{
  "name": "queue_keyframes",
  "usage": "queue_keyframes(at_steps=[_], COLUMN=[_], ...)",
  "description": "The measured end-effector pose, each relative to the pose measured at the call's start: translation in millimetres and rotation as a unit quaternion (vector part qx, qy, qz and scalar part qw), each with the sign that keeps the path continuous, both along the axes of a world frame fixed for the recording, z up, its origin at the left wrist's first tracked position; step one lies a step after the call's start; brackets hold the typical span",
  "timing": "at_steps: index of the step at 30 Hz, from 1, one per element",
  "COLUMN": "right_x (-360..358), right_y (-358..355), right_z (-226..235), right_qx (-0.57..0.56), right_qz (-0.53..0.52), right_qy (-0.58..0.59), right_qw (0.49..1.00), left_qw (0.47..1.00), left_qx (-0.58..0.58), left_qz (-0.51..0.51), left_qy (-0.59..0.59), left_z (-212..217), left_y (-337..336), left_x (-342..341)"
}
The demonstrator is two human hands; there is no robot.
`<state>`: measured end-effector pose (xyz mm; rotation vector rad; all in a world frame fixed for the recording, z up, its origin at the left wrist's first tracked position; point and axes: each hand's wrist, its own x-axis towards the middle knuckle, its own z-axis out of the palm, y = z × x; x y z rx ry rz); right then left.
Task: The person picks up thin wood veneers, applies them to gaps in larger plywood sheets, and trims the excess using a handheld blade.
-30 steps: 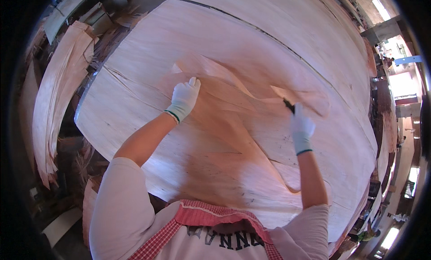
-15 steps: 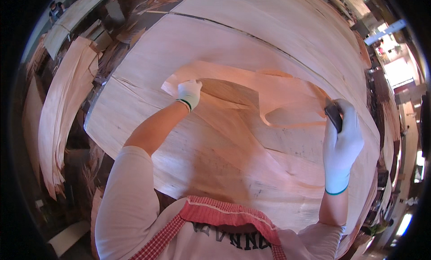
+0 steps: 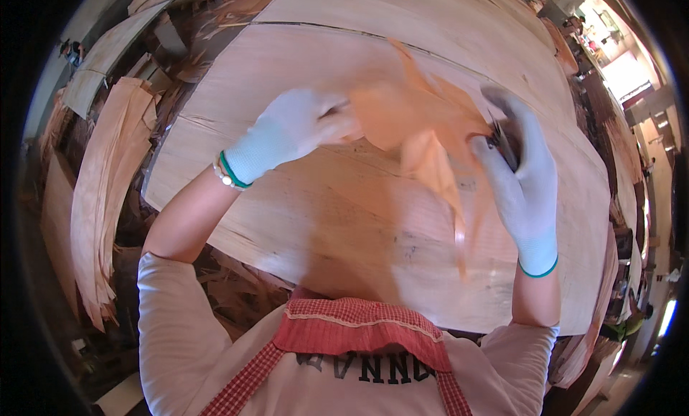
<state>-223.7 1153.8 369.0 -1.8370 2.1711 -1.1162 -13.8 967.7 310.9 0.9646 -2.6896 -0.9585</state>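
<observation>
Stacked veneer sheets (image 3: 108,193) lie off the left edge of the large veneer sheet (image 3: 301,201) that covers the bench. The left hand (image 3: 287,132), in a white glove, has its fingers closed on one end of a torn veneer strip (image 3: 423,129), raised above the sheet's middle. The right hand (image 3: 520,179), also gloved, grips the strip's other end together with a small dark tool (image 3: 502,139); thin shreds hang down between the hands.
</observation>
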Motion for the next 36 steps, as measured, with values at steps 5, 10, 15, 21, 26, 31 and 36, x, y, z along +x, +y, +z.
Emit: queue_keyframes(at_steps=[5, 10, 15, 21, 26, 31, 36], right_x=[4.2, -44.5, -143.8, -163.6, -94.3, -93.8, -144.3], right_y=[46.6, 157.7, 347.1, 642.6, 727.3, 745.4, 748.8], right_z=[11.6, 22.1, 1.5, -102.4, -258.1, -313.8, -218.3], right_qx=[-0.108, -0.094, -0.003, 0.215, 0.292, 0.281, 0.451], right_qz=[0.051, -0.109, -0.378, -0.664, -0.674, -0.572, -0.508], right_qy=[-0.206, -0.057, 0.264, 0.317, 0.106, -0.110, -0.047], right_qw=[0.971, 0.988, 0.888, 0.642, 0.670, 0.763, 0.732], left_qw=[0.982, 0.912, 0.724, 0.863, 0.945, 0.950, 0.898], left_qx=[0.058, -0.255, -0.546, -0.113, -0.145, -0.214, -0.187], left_qz=[-0.097, -0.172, -0.373, -0.491, -0.285, -0.026, 0.078], left_qy=[0.151, 0.271, 0.198, 0.018, 0.069, 0.226, 0.390], left_z=[55.7, 52.8, -10.0, -107.0, -84.4, -31.1, 77.1], left_y=[84.0, 168.7, 289.2, 279.9, 178.7, 49.6, -85.4], left_x=[-74.7, -131.0, -118.1, -59.8, -44.4, -118.6, -198.1])
